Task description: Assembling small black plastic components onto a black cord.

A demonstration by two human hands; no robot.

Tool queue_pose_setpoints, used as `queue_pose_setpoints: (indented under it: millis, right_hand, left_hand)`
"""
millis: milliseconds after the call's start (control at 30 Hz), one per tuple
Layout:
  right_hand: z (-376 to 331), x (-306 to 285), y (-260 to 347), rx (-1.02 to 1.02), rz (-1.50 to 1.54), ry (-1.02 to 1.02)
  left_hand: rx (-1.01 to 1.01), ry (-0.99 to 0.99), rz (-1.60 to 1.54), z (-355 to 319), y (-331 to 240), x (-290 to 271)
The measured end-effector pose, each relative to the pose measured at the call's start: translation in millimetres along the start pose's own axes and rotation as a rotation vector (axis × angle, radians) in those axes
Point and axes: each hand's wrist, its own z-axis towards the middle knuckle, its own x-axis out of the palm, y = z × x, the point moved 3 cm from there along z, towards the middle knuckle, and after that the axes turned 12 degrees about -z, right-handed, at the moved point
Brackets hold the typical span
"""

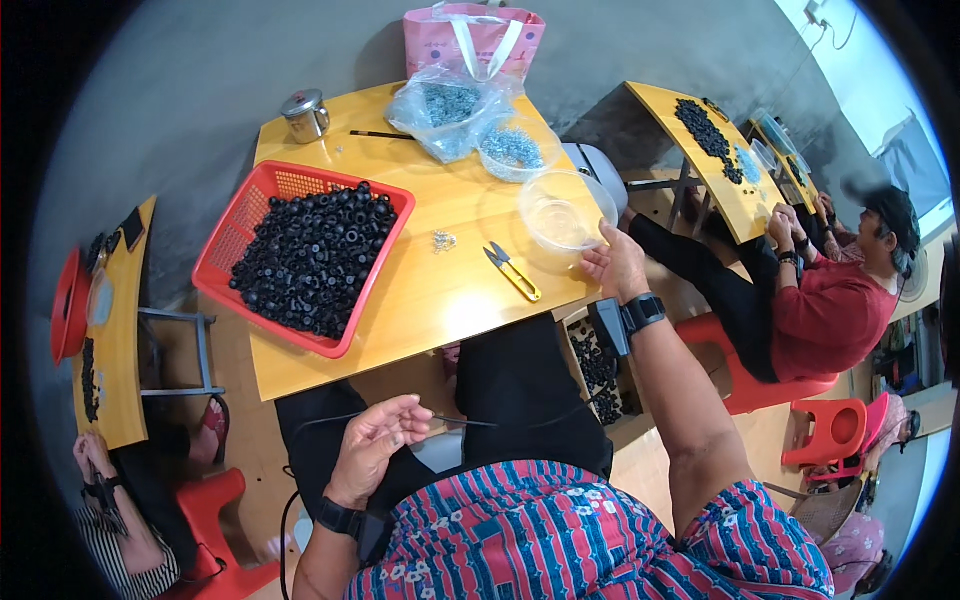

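Observation:
My right hand [615, 262] is at the table's right edge, thumb and fingers closed on the rim of a clear round plastic bowl [556, 222]. Above my lap is my left hand [378, 445], palm up, its fingers loosely bent and apart with nothing visible in them. A thin black cable [460, 421] runs beside it across my lap. Yellow-handled thread snips [513, 272] lie on the table near the bowl. To their left is a little heap of small shiny pieces [444, 241]. A red plastic basket [376, 290] holds many small black ring-like parts [315, 250].
Behind the bowl stand a tub of small pale-blue pieces [513, 150], a clear bag [440, 105] and a pink tote [475, 40]. A lidded metal mug [306, 115] sits far left. A wooden box [600, 375] of black parts is below the table. Other people sit on both sides.

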Motion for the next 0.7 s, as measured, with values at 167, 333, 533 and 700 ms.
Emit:
queue_pose_setpoints:
  millis: [167,333,533,700]
  right_hand:
    - [-3,5,1,-0.039,-0.126,-0.047]
    - [-19,12,4,-0.061,-0.266,-0.012]
    - [-33,-8,5,-0.514,-0.402,-0.361]
    - [-103,54,12,-0.988,-0.621,-0.087]
  left_hand:
    - [0.016,-0.034,-0.009,-1,-1,-7]
    - [0.034,-0.020,-0.028,0,1,-17]
    - [0.000,-0.034,-0.043,0,-1,-23]
    - [0.011,-0.055,-0.100,-9,-7,-32]
